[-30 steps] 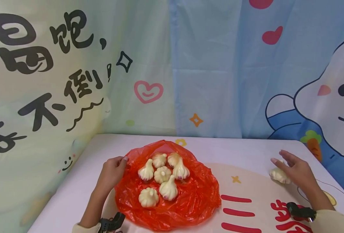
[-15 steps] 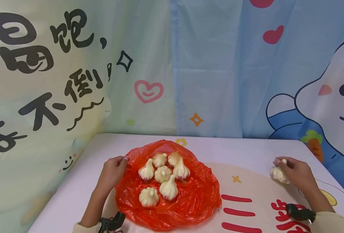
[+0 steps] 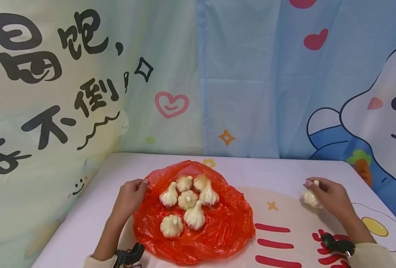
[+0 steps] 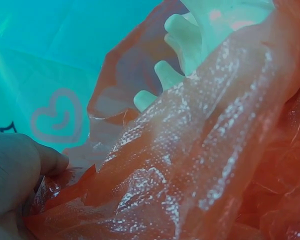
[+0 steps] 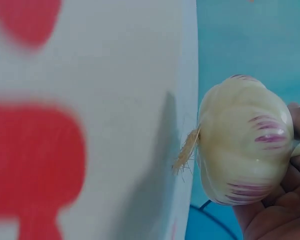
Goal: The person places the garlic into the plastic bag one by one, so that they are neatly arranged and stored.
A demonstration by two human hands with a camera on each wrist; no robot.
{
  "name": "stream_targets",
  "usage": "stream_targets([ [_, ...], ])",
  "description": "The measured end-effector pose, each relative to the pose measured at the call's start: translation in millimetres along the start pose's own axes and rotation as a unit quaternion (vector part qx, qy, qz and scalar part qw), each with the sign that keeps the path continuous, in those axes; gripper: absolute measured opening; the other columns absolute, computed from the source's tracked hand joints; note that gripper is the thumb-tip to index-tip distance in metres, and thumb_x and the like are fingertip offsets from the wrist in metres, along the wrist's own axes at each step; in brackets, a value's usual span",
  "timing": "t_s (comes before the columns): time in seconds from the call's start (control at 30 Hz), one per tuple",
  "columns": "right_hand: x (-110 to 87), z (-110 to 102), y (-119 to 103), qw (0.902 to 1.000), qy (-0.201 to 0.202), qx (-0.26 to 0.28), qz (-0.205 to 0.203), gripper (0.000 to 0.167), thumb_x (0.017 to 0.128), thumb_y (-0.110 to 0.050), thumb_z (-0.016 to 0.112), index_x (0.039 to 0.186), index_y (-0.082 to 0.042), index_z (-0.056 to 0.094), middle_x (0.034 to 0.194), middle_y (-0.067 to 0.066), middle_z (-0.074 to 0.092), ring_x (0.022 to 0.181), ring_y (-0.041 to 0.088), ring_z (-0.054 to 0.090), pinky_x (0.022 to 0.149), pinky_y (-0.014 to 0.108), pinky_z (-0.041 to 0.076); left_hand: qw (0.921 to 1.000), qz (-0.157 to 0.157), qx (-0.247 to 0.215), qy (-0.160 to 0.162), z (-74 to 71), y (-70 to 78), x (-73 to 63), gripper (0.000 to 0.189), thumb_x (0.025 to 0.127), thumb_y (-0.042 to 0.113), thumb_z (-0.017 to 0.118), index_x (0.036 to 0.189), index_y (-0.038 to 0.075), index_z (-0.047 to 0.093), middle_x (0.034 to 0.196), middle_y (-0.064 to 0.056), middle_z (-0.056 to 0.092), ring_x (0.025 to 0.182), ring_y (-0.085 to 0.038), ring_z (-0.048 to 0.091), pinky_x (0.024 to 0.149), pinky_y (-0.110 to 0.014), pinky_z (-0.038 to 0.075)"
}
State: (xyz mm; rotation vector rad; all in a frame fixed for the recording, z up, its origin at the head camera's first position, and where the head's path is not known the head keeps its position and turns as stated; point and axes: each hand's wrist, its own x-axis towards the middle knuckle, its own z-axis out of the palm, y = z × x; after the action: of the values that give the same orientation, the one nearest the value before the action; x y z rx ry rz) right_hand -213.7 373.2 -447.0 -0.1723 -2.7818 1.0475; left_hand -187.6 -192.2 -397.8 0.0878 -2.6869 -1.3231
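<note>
My left hand (image 3: 130, 198) pinches the left rim of a red plastic bag (image 3: 223, 234), spread open on the table. Inside it sit several white garlic bulbs (image 3: 194, 217); from the left wrist view, the crinkled bag wall (image 4: 175, 165) hides all but a few of their stems (image 4: 169, 76). Over at the right, my right hand (image 3: 336, 198) holds one more garlic bulb (image 3: 308, 198) by its stem. In the right wrist view this bulb (image 5: 247, 145) shows purple streaks, and its root tuft (image 5: 186, 152) faces the tabletop.
The white table (image 3: 271, 172) carries printed red strokes and a yellow oval (image 3: 374, 226). A thin cable (image 3: 382, 211) runs along its right side. Behind and to the left hangs a printed curtain (image 3: 238, 93).
My right hand has come down onto the garlic bulb, closed its fingers on the stem and carried it a little to the left. My left hand stays at the bag's rim.
</note>
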Motion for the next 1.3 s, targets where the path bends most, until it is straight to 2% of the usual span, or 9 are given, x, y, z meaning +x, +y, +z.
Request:
stream_targets([
  [0.07, -1.6, 2, -9, 0.9999, 0.001, 0.002, -0.014, 0.063, 0.097, -0.052, 0.051, 0.130, 0.001, 0.057, 0.128, 0.031, 0.054, 0.116, 0.050, 0.048, 0.067, 0.018, 0.049, 1.0000, 0.002, 0.002, -0.001, -0.2, -0.1, 0.2, 0.033, 0.103, 0.024, 0.048, 0.107, 0.000, 0.069, 0.086, -0.008, 0.068, 0.069, -0.020, 0.059, 0.064, -0.029, 0.054],
  [0.2, -4.5, 6, -26, 0.9992, 0.000, 0.015, -0.036, 0.059, 0.097, -0.049, 0.052, 0.129, 0.000, 0.058, 0.127, 0.029, 0.056, 0.116, 0.048, 0.049, 0.069, 0.016, 0.048, 1.0000, -0.002, 0.006, -0.002, 0.7, -1.6, 1.4, 0.032, 0.103, 0.024, 0.048, 0.107, 0.001, 0.070, 0.086, -0.008, 0.067, 0.069, -0.021, 0.059, 0.064, -0.028, 0.054],
  [0.3, -5.9, 10, -39, 0.9984, -0.001, 0.024, -0.052, 0.056, 0.097, -0.048, 0.053, 0.128, -0.001, 0.059, 0.125, 0.028, 0.058, 0.115, 0.047, 0.051, 0.066, 0.011, 0.045, 1.0000, -0.001, 0.007, -0.001, 0.7, -2.0, 1.8, 0.032, 0.103, 0.024, 0.048, 0.106, 0.001, 0.070, 0.085, -0.008, 0.067, 0.069, -0.021, 0.059, 0.063, -0.028, 0.054],
  [0.53, -10.1, 19, -67, 0.9953, 0.006, 0.042, -0.087, 0.050, 0.097, -0.045, 0.056, 0.125, -0.004, 0.063, 0.124, 0.026, 0.059, 0.112, 0.045, 0.055, 0.067, 0.015, 0.049, 1.0000, -0.002, 0.006, -0.003, 0.6, -2.0, 2.4, 0.032, 0.103, 0.024, 0.048, 0.107, 0.001, 0.070, 0.085, -0.008, 0.067, 0.070, -0.021, 0.059, 0.064, -0.028, 0.054],
  [0.7, -13.8, 25, -85, 0.9902, 0.000, 0.075, -0.118, 0.043, 0.097, -0.039, 0.059, 0.121, -0.005, 0.065, 0.118, 0.021, 0.064, 0.103, 0.038, 0.059, 0.070, 0.016, 0.049, 1.0000, -0.004, 0.006, -0.002, 0.4, -1.4, 2.3, 0.032, 0.103, 0.024, 0.048, 0.108, 0.001, 0.069, 0.086, -0.008, 0.067, 0.070, -0.021, 0.059, 0.065, -0.028, 0.054],
  [1.07, -28.6, 41, -123, 0.9783, -0.042, 0.116, -0.166, 0.027, 0.096, -0.031, 0.063, 0.112, -0.011, 0.069, 0.108, 0.009, 0.069, 0.094, 0.027, 0.064, 0.073, 0.021, 0.053, 1.0000, -0.004, 0.004, 0.000, 0.8, -2.7, 2.5, 0.032, 0.103, 0.024, 0.047, 0.108, 0.002, 0.069, 0.086, -0.008, 0.067, 0.069, -0.021, 0.060, 0.065, -0.030, 0.055],
  [1.3, -39.2, 53, -148, 0.9641, -0.085, 0.175, -0.181, 0.024, 0.092, -0.031, 0.068, 0.107, -0.012, 0.070, 0.105, 0.005, 0.069, 0.086, 0.022, 0.066, 0.071, 0.027, 0.055, 1.0000, -0.004, 0.005, 0.000, 1.1, -3.2, 2.8, 0.032, 0.103, 0.024, 0.047, 0.108, 0.002, 0.070, 0.088, -0.009, 0.068, 0.070, -0.021, 0.061, 0.066, -0.030, 0.055],
])
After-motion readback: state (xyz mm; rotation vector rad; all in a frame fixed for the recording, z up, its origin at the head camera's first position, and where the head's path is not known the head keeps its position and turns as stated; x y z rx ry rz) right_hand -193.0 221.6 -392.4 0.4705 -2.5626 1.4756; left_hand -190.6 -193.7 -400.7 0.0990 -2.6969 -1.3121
